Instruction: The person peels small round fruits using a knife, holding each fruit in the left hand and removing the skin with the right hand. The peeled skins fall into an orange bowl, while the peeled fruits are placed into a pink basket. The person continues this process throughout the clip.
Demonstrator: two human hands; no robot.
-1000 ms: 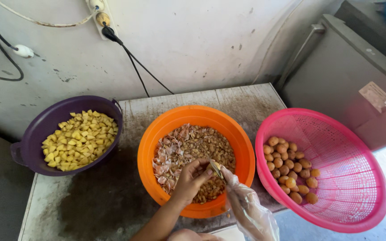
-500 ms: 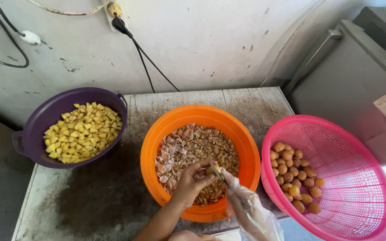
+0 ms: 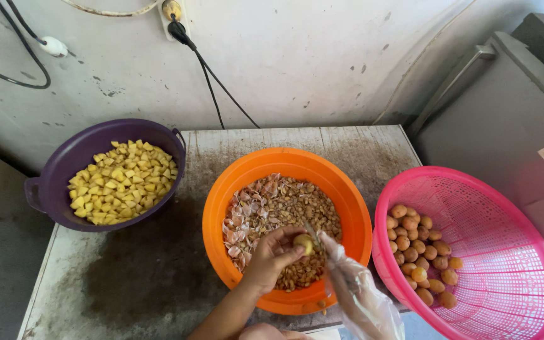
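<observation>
My left hand (image 3: 272, 255) holds a small round yellow-brown fruit (image 3: 303, 243) over the orange bowl (image 3: 247, 173), which is full of peels and seeds. My right hand (image 3: 357, 293), in a clear plastic glove, grips a thin knife (image 3: 313, 234) whose blade touches the fruit. At the right stands a pink mesh basket (image 3: 505, 214) with several whole brown fruits (image 3: 420, 249). A purple bowl (image 3: 83, 148) at the left is filled with yellow cut pieces (image 3: 124, 182).
All three containers sit on a worn, stained tabletop (image 3: 127, 277) against a grey wall. A black cable (image 3: 212, 79) hangs from a wall socket above. A grey cabinet (image 3: 505, 113) stands to the right.
The view has shifted slightly, so the bowls sit further right in frame. Both hands stay over the orange bowl, with the fruit now turned between my left fingers.
</observation>
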